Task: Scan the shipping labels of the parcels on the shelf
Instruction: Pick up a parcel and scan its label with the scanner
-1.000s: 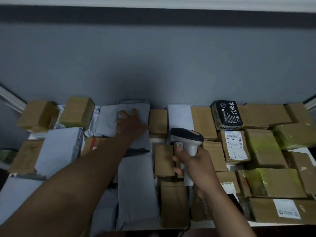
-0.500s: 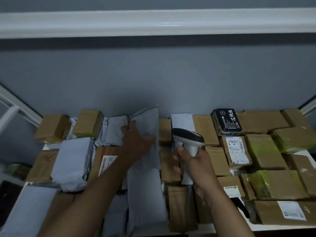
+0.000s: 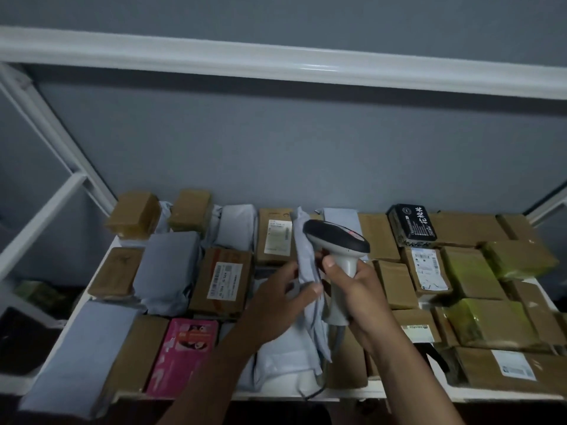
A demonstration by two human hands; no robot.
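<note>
A white shelf (image 3: 352,392) is packed with brown cardboard parcels and grey mailer bags. My left hand (image 3: 283,297) grips a grey mailer bag (image 3: 306,259) and holds it upright on its edge above the pile, near the middle. My right hand (image 3: 360,289) grips the white handle of a barcode scanner (image 3: 336,237); its black head sits right beside the bag's upper part. Which face of the bag carries a label is hidden. Labelled boxes lie nearby: one (image 3: 277,237) behind the bag and one (image 3: 224,280) to its left.
A pink packet (image 3: 184,354) lies at the front left. A black box with white lettering (image 3: 412,223) stands at the back right, next to yellow-green taped parcels (image 3: 491,320). White shelf uprights (image 3: 46,130) rise on the left; a white beam (image 3: 276,64) runs overhead.
My left hand has lifted the grey mailer bag off the pile and turned it onto its edge, uncovering a labelled box behind. The scanner has come up beside the bag. The camera has tilted up.
</note>
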